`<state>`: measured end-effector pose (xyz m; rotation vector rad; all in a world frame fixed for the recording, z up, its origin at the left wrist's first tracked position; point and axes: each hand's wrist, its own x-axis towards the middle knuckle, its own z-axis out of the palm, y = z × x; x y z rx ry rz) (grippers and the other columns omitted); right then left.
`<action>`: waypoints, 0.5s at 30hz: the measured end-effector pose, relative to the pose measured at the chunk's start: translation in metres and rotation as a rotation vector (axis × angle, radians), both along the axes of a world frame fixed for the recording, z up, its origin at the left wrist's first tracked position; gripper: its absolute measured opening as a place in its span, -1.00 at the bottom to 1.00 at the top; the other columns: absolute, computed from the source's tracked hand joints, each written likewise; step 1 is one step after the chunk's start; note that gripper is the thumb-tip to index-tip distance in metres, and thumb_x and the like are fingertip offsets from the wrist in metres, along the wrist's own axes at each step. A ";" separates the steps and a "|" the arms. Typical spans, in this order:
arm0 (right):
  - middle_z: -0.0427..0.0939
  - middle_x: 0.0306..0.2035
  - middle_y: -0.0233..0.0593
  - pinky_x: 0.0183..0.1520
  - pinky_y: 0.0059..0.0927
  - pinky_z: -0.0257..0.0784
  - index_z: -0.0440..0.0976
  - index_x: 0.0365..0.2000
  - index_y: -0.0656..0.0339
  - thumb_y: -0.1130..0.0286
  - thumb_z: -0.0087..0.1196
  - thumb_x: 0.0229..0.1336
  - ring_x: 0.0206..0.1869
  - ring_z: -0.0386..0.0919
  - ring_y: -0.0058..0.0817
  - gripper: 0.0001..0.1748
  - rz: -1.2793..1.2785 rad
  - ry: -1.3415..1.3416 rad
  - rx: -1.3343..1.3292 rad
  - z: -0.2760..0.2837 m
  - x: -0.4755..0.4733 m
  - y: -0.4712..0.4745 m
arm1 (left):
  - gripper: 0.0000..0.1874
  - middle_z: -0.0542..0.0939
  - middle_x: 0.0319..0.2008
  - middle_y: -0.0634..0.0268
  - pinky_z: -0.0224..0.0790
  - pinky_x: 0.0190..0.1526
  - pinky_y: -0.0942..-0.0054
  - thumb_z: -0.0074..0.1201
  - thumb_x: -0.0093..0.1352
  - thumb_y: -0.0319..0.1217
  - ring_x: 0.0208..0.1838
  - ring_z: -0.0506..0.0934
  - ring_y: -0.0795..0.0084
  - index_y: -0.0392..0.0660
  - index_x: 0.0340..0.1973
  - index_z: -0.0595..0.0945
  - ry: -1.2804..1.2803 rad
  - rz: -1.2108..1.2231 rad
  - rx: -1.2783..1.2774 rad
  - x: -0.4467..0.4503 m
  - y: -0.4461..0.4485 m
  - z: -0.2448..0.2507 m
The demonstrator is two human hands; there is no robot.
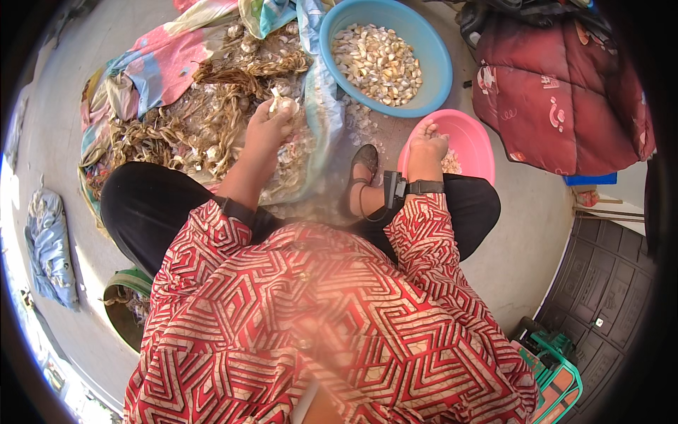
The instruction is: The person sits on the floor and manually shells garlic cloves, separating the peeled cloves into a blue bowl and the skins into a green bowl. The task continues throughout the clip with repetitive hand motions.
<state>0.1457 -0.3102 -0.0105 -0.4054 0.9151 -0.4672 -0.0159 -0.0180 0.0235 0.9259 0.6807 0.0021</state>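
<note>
My left hand [265, 127] grips a whole garlic bulb [284, 106] with its stem end upward, above a heap of dried garlic stalks [212, 124]. The heap lies on a patterned cloth [164, 69]. Over a pink plastic basin [479, 143], my right hand [428, 144] has its fingers curled; whether something is between them cannot be made out. Small pale garlic pieces [451, 161] show in that basin beside the hand. Just beyond stands a blue plastic basin [442, 79], its bottom covered with loose garlic cloves [376, 63].
Garlic skins [360, 114] litter the floor between cloth and basins. A red quilted cover [535, 100] hangs at the right. A green-rimmed container [124, 312] stands at my left, with a blue cloth bundle [51, 246] farther out. A green-framed item [567, 381] is lower right.
</note>
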 end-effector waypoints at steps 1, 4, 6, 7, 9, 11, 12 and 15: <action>0.39 -0.36 -0.29 -0.15 -0.38 0.61 0.34 -0.14 0.31 0.15 -0.16 0.49 -0.32 0.41 -0.49 -0.64 -0.010 0.018 0.004 0.003 0.003 -0.006 | -0.67 0.54 -0.22 0.45 0.26 -0.32 0.55 0.04 0.48 -0.43 -0.32 0.41 0.63 -0.10 0.15 0.47 0.009 -0.004 -0.002 0.000 0.000 -0.002; 0.44 -0.28 -0.24 -0.05 -0.33 0.61 0.31 0.08 0.37 0.16 -0.11 0.48 -0.22 0.48 -0.43 -0.55 0.072 0.044 -0.093 0.005 -0.001 0.005 | -0.64 0.55 -0.20 0.42 0.28 -0.32 0.54 0.02 0.48 -0.45 -0.32 0.42 0.61 -0.13 0.18 0.45 -0.004 -0.025 0.020 0.001 -0.002 -0.006; 0.46 -0.23 -0.22 -0.01 -0.30 0.60 0.31 0.10 0.38 0.21 -0.07 0.45 -0.18 0.50 -0.39 -0.56 0.529 0.025 -0.187 0.002 -0.015 0.033 | -0.57 0.56 -0.19 0.40 0.31 -0.32 0.54 0.04 0.47 -0.46 -0.33 0.43 0.61 -0.16 0.25 0.41 -0.024 -0.054 0.031 0.001 -0.002 -0.007; 0.47 -0.20 -0.21 0.00 -0.29 0.59 0.32 0.12 0.38 0.23 -0.04 0.44 -0.15 0.51 -0.38 -0.56 0.720 0.054 -0.249 0.002 -0.023 0.050 | -0.56 0.56 -0.20 0.40 0.31 -0.32 0.54 0.04 0.47 -0.46 -0.33 0.44 0.61 -0.16 0.25 0.40 -0.019 -0.069 0.043 0.001 -0.003 -0.007; 0.47 -0.13 -0.15 0.09 -0.22 0.54 0.38 0.08 0.38 0.33 -0.01 0.41 -0.07 0.49 -0.38 -0.64 1.185 -0.082 -0.287 0.006 -0.045 0.085 | -0.53 0.56 -0.21 0.40 0.33 -0.32 0.56 0.06 0.46 -0.46 -0.33 0.45 0.62 -0.16 0.27 0.39 -0.023 -0.104 0.066 0.002 -0.004 -0.007; 0.53 -0.10 -0.21 -0.02 -0.36 0.54 0.39 0.07 0.36 0.30 0.10 0.35 -0.10 0.53 -0.42 -0.59 1.496 -0.226 -0.302 0.013 -0.068 0.122 | -0.49 0.56 -0.22 0.39 0.35 -0.34 0.58 0.08 0.45 -0.47 -0.33 0.47 0.64 -0.16 0.30 0.37 -0.013 -0.133 0.096 0.001 -0.004 -0.006; 0.55 -0.11 -0.21 -0.03 -0.39 0.53 0.40 0.06 0.35 0.30 0.14 0.32 -0.10 0.53 -0.45 -0.58 1.546 -0.236 -0.455 0.017 -0.079 0.138 | -0.49 0.56 -0.22 0.38 0.34 -0.35 0.59 0.08 0.45 -0.48 -0.34 0.47 0.65 -0.17 0.30 0.37 -0.031 -0.152 0.111 0.000 -0.004 -0.006; 0.60 -0.15 -0.23 -0.09 -0.47 0.48 0.45 0.02 0.34 0.30 0.23 0.24 -0.11 0.54 -0.55 -0.57 1.624 -0.378 -0.820 0.026 -0.095 0.164 | -0.49 0.56 -0.24 0.39 0.34 -0.38 0.62 0.07 0.43 -0.51 -0.38 0.45 0.68 -0.19 0.30 0.38 -0.053 -0.175 0.168 0.000 -0.002 -0.005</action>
